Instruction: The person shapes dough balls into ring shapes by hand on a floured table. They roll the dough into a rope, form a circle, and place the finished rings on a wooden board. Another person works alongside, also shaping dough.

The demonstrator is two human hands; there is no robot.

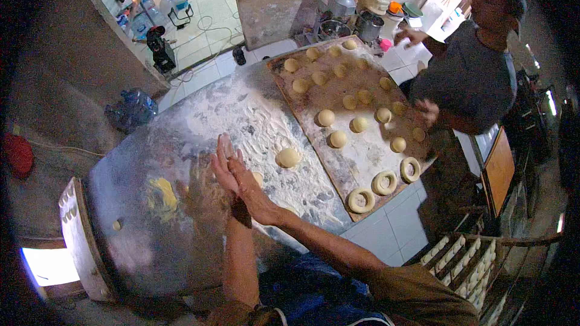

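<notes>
My left hand [223,171] is above the floured table, its fingers stretched out. Laid against it, palm toward palm, is my right hand [249,190], also with straight fingers. Nothing shows between the palms, though the space there is mostly hidden. A dough ball [258,178] peeks out beside my right hand. Another round dough ball [288,157] rests in the flour [260,127] to the right of my hands. On the wooden board [320,145] beyond lie several dough balls [326,118] in loose rows and three dough rings [361,200] along its near edge.
A co-worker [465,78] stands at the board's right, one hand over its edge. A yellow smear [162,198] and small dough piece [117,225] mark the table's left. A mixer [334,5] and pots [368,25] stand behind; a rack of shaped dough [462,265] is at lower right.
</notes>
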